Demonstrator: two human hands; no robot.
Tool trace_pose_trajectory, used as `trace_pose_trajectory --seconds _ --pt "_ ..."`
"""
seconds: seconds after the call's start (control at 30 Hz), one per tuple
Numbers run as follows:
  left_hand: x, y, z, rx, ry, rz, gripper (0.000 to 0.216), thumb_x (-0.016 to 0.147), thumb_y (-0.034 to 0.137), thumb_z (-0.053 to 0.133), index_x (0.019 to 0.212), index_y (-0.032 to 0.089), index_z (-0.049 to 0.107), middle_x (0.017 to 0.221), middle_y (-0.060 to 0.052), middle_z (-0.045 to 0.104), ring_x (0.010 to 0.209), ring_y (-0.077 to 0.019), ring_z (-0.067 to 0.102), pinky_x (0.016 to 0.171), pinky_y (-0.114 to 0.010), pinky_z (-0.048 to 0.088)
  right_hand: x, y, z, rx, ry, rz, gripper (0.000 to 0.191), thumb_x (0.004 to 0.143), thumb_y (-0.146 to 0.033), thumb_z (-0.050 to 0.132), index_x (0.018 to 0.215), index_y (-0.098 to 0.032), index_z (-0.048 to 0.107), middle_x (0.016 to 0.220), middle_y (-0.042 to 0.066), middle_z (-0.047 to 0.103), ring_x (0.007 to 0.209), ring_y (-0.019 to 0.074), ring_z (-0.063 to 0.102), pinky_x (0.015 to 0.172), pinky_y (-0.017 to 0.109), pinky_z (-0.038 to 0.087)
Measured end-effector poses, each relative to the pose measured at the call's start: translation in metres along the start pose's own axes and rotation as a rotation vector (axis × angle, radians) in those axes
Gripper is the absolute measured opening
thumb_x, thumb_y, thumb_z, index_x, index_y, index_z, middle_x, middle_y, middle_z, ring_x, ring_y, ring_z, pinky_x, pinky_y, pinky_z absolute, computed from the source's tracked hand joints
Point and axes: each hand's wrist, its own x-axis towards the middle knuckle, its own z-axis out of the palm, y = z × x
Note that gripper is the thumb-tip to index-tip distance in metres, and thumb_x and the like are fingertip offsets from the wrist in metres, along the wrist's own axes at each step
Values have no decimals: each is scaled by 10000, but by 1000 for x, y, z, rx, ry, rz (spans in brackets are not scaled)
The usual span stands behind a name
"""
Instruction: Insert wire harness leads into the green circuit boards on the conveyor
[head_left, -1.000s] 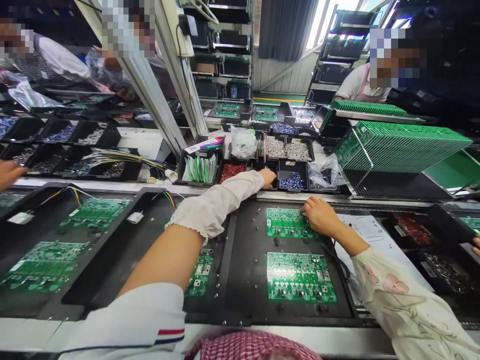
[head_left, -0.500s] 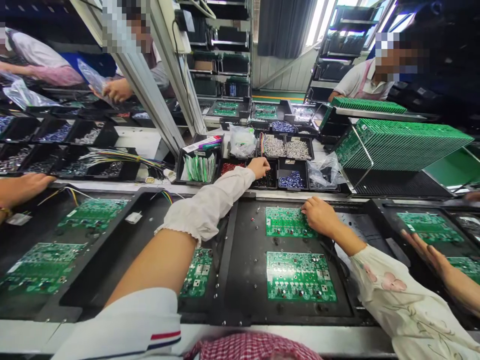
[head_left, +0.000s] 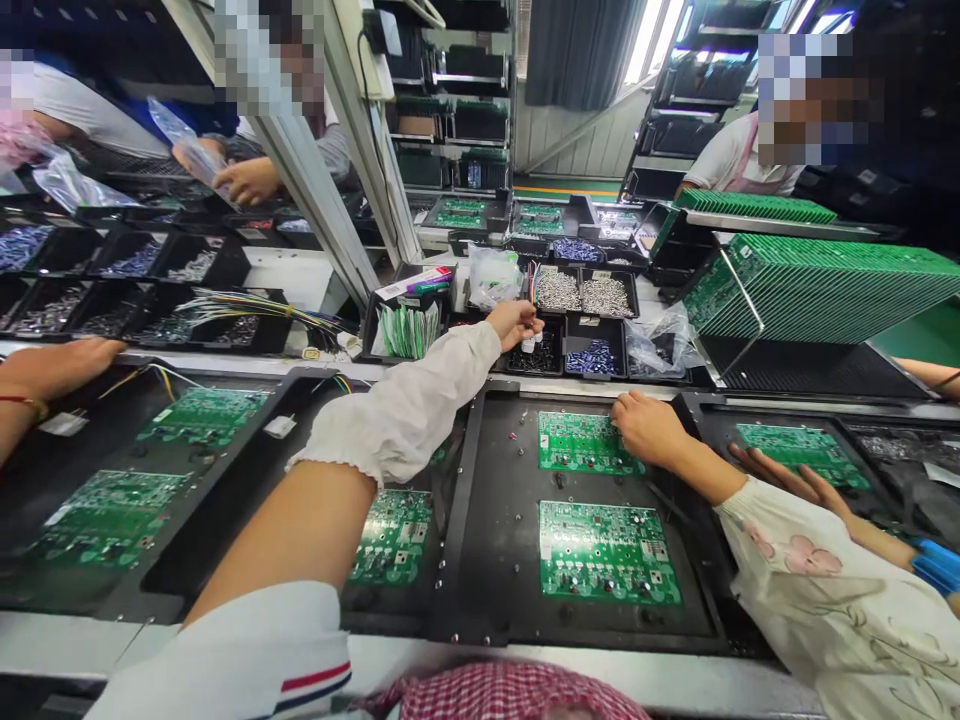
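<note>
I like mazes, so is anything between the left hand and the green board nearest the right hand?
Yes: the black bin's front wall, pale rail and tray edge lie between the left hand and that green board.

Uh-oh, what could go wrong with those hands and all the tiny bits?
The small white parts at the fingertips of the left hand might drop into the black plastic bin of dark pieces. The right hand, at the right end of the upper green rectangular circuit board, could nudge it crooked.
</note>
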Motion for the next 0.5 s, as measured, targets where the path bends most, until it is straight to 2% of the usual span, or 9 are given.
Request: trace_pose_trajectory --seconds 0.07,0.13,0.23,0.33,0.43,0.5 --pt "-4 -4 7 99 19 -58 123 745 98 440 625 124 438 540 -30 544 449 -47 479 417 -164 317 0 0 3 23 22 8 176 784 -182 440 798 -103 596 833 144 576 809 242 503 641 314 368" --pt "-14 -11 18 139 -25 -62 127 722 69 486 604 106 460 533 -33 546 443 -39 471 393 -156 278 -1 1 5 87 27 23 181 794 -183 436 783 -116 605 838 129 584 827 233 510 674 309 378" --pt "-42 -28 39 170 -216 -60 119 684 19 541 595 82 492 520 -28 549 436 -34 473 378 -147 257 -4 4 0 293 74 79 185 793 -205 469 882 -134 615 915 109 600 879 216 524 739 298 393" --pt "-73 -45 60 120 -437 -91 89 680 17 559 695 87 506 540 -29 576 429 -55 489 358 -154 243 -8 6 -16 649 242 145 248 809 -289 477 979 -159 602 954 77 623 885 179 556 774 278 411" --pt "-88 -57 74 54 -521 -123 137 694 52 575 759 107 468 565 -36 600 412 -55 477 349 -152 226 -12 6 -30 940 333 162 249 794 -369 489 847 -180 643 833 33 664 792 161 593 737 269 430" --pt "-85 -60 79 59 -548 -160 129 704 77 583 746 104 465 584 -49 608 408 -44 464 354 -151 232 -12 10 -32 976 326 186 264 779 -395 499 755 -184 655 759 21 672 723 163 601 689 269 432"
